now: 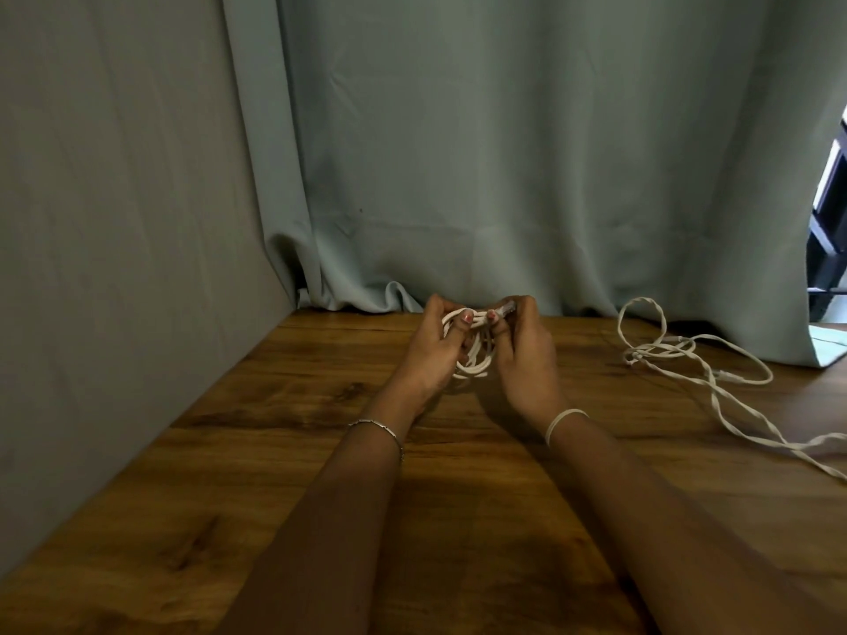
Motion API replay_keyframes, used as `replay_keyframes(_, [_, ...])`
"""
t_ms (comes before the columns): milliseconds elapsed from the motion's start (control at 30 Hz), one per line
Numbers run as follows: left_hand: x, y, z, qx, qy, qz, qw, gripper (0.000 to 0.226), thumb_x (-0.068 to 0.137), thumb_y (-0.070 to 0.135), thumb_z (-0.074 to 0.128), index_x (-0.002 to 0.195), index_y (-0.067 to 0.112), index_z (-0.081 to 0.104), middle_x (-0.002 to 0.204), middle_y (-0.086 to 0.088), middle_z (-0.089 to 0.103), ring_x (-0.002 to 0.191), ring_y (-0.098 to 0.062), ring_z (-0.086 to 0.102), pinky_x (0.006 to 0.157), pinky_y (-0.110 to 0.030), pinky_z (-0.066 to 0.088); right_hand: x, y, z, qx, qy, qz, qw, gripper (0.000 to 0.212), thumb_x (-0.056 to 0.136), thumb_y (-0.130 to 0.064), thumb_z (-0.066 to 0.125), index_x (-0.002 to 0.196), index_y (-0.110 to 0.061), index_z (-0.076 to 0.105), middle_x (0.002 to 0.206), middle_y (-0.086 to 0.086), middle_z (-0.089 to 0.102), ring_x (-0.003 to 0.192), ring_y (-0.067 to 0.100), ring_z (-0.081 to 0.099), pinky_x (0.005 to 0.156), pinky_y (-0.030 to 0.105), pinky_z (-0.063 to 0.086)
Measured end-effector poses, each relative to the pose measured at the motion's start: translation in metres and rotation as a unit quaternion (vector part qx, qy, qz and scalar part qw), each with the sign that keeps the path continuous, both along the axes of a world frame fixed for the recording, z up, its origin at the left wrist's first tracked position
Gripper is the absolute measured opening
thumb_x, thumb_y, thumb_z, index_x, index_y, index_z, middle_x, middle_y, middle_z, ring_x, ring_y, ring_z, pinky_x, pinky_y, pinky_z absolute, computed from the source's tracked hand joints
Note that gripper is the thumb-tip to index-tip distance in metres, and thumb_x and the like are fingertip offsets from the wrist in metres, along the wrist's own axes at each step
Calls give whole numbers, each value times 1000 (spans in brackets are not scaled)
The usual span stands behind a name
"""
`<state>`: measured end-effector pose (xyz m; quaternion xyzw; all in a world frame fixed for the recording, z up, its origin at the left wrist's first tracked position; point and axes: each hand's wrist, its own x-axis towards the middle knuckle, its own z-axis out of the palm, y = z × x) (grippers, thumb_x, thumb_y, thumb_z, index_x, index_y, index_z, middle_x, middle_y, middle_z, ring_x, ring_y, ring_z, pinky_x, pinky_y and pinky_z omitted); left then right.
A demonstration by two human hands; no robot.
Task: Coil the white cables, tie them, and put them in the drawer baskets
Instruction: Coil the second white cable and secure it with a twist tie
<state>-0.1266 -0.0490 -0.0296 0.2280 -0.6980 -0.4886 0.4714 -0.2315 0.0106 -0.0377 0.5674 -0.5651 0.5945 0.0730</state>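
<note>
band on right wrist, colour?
White band; head view, the only one, shows it clearly.

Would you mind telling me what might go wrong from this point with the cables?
The coil, pinched between the left hand and right hand, is untied and may spring loose. The second cable on the table looks tangled, trails off the frame's right edge, and may snag.

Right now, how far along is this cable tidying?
Nothing looks finished. In hand: the left hand and right hand hold one coiled white cable above the wooden table, apparently not yet tied. Left: the loose white cable sprawled at the right. No drawer baskets are in view.
</note>
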Motion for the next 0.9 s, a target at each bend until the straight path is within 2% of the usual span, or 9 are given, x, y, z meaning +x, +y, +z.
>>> replay_keyframes(67, [0, 1, 1, -1, 3, -2, 1000, 5, 101, 21, 47, 97, 18, 46, 75, 0, 56, 54, 0, 54, 54, -20, 45, 1, -1, 1, -7, -17, 7, 1000, 4, 101, -20, 45, 99, -17, 44, 80, -12, 55, 71, 6, 57, 62, 23, 45])
replay_keyframes(167, [0, 5, 3, 12, 16, -23, 1000, 7, 101, 19, 48, 98, 13, 47, 71, -3, 57, 54, -3, 53, 56, -20, 46, 1, 0, 3, -20, -58, 22, 998, 7, 101, -20, 43, 98, -13, 44, 79, -10, 53, 67, 0, 53, 57, 10, 40])
replay_keyframes(300, [2, 7, 5, 19, -3, -45, 999, 12, 100, 18, 49, 106, 8, 51, 71, -3, 60, 53, -2, 54, 55, -16, 46, -2, -3, 5, -24, -99, 20, 995, 6, 102, -15, 42, 99, -10, 43, 81, -8, 49, 71, 2, 48, 60, 8, 39])
replay_keyframes(500, [4, 9, 5, 43, -27, -73, 996, 11, 101, 17, 47, 107, 9, 51, 74, -5, 60, 59, -5, 57, 58, -19, 47, -1, -3, 7, -6, -164, 37, 986, 12, 104, -17, 35, 103, -7, 43, 82, -6, 46, 71, 0, 46, 61, 5, 38])
replay_keyframes(567, [3, 8, 3, 34, -45, -63, 996, 11, 101, 18, 47, 107, 9, 50, 82, -11, 60, 71, -15, 59, 64, -25, 48, 0, -5, 5, 16, -201, 50, 978, 16, 104, -22, 35, 103, -9, 44, 82, -5, 48, 72, 2, 47, 64, 11, 40])
replay_keyframes(600, [3, 8, 2, 22, -52, -52, 997, 10, 101, 17, 47, 107, 10, 49, 85, -12, 60, 74, -17, 59, 64, -25, 48, -1, -7, 4, 26, -226, 61, 972, 17, 104, -25, 36, 102, -10, 45, 82, -3, 51, 74, 5, 50, 70, 20, 44])
replay_keyframes(700, [3, 7, 0, -26, -70, -17, 997, 7, 100, 17, 48, 105, 11, 49, 81, -3, 61, 70, -9, 58, 59, -17, 48, -5, -11, 3, 44, -332, 121, 935, 19, 101, -31, 43, 105, -13, 48, 90, 5, 61, 86, 19, 62, 80, 38, 53])
replay_keyframes(800, [0, 8, -3, -69, -101, 23, 992, 14, 99, 23, 50, 111, 15, 50, 97, -2, 66, 84, -10, 64, 67, -19, 51, -7, -9, 4, 32, -387, 141, 911, 17, 99, -30, 50, 106, -15, 52, 94, 8, 65, 88, 23, 66, 81, 40, 56])
replay_keyframes(900, [-1, 13, -4, -131, -143, 63, 979, 23, 100, 27, 48, 121, 17, 47, 105, 2, 62, 88, -5, 60, 67, -11, 47, -8, -7, 5, 10, -374, 125, 919, 14, 98, -20, 51, 112, -18, 46, 83, 4, 63, 74, 17, 64, 66, 31, 55])
